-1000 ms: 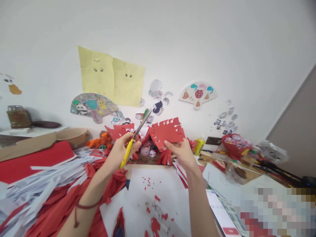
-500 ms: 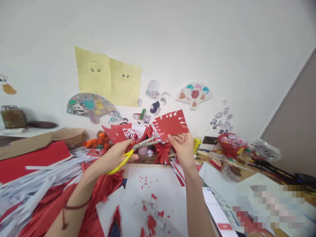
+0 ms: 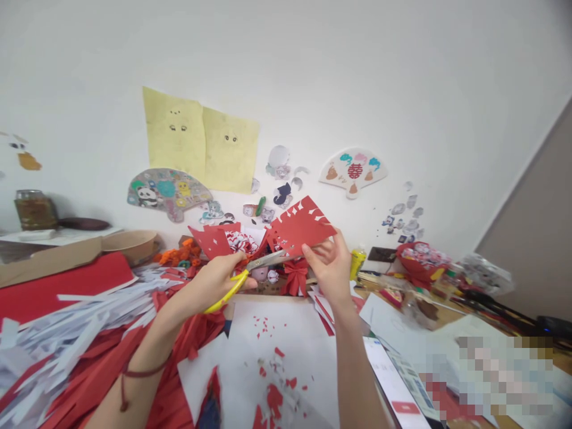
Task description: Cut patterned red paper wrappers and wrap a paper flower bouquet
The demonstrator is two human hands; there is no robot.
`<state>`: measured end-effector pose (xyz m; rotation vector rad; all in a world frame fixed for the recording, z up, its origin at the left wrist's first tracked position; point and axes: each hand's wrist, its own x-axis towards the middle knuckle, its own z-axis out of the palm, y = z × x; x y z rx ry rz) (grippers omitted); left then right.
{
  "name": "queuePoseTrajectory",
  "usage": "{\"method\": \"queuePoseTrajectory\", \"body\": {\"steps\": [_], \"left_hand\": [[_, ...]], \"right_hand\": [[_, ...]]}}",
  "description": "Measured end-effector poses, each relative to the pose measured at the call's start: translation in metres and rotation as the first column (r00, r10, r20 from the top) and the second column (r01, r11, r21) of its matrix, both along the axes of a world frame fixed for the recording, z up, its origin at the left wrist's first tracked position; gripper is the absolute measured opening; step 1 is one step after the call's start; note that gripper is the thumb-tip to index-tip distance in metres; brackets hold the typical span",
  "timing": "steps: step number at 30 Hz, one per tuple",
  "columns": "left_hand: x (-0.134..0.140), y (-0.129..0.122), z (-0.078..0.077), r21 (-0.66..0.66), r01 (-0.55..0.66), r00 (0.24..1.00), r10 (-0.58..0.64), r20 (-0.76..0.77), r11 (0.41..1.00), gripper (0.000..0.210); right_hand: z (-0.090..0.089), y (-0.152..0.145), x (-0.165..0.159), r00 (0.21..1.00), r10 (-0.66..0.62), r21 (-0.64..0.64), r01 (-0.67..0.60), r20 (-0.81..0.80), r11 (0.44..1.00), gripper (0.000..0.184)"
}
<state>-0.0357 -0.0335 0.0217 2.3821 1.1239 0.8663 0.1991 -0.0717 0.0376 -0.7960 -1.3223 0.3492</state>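
My left hand (image 3: 222,280) is closed round the yellow handles of a pair of scissors (image 3: 263,261), their blades pointing right. The blade tips reach the lower edge of a red sheet of paper (image 3: 301,227), which has notches cut along its edges. Between thumb and fingers, my right hand (image 3: 329,261) grips that sheet at its lower right, holding it up above the table. Whether the blades are closed on the paper I cannot tell. Below, small red paper scraps (image 3: 274,399) lie scattered on a white sheet (image 3: 241,333).
Piles of white paper strips (image 3: 89,316) and red paper strips (image 3: 102,369) cover the left side. Red-wrapped paper bouquets (image 3: 241,241) stand behind my hands. A phone (image 3: 391,381) lies at right, and a yellow bottle (image 3: 357,263) stands further back.
The red paper has turned and tilted, its top edge swinging left and its lower edge dropping toward the scissors. Both hands still hold the same things. The view has shifted slightly.
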Motion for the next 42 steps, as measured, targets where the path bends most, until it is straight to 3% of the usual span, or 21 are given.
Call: {"method": "queuePoseTrajectory", "body": {"steps": [6, 10, 19, 22, 27, 36, 42], "left_hand": [[0.004, -0.005, 0.007, 0.003, -0.006, 0.997, 0.006, 0.079, 1.000, 0.037], [0.009, -0.006, 0.006, 0.012, -0.030, 0.997, 0.029, 0.066, 0.999, 0.036], [0.014, -0.006, 0.002, -0.004, -0.006, 0.989, 0.007, 0.145, 1.000, 0.037], [0.016, -0.005, 0.001, -0.021, 0.020, 0.984, -0.016, 0.176, 1.000, 0.036], [0.018, -0.003, -0.002, -0.008, 0.042, 0.979, -0.040, 0.201, 0.999, 0.035], [0.020, -0.003, -0.001, -0.043, 0.074, 0.964, -0.060, 0.259, 0.996, 0.036], [0.020, 0.005, -0.009, -0.133, 0.101, 0.954, -0.058, 0.295, 0.986, 0.039]], "right_hand": [[0.003, -0.003, -0.005, 0.979, 0.155, -0.072, -0.166, -0.134, 0.984, 0.044], [0.005, -0.004, -0.010, 0.968, 0.237, -0.101, -0.244, -0.078, 0.964, 0.037], [0.000, 0.001, -0.015, 0.942, 0.274, -0.077, -0.293, -0.192, 0.953, 0.057], [-0.001, 0.000, -0.016, 0.933, 0.291, -0.101, -0.318, -0.212, 0.943, 0.049], [-0.003, 0.000, -0.016, 0.943, 0.299, -0.197, -0.325, -0.148, 0.925, 0.021], [-0.005, 0.003, -0.016, 0.941, 0.301, -0.274, -0.334, -0.158, 0.902, 0.024], [-0.006, 0.007, -0.015, 0.920, 0.328, -0.301, -0.381, -0.213, 0.874, 0.024]]}}
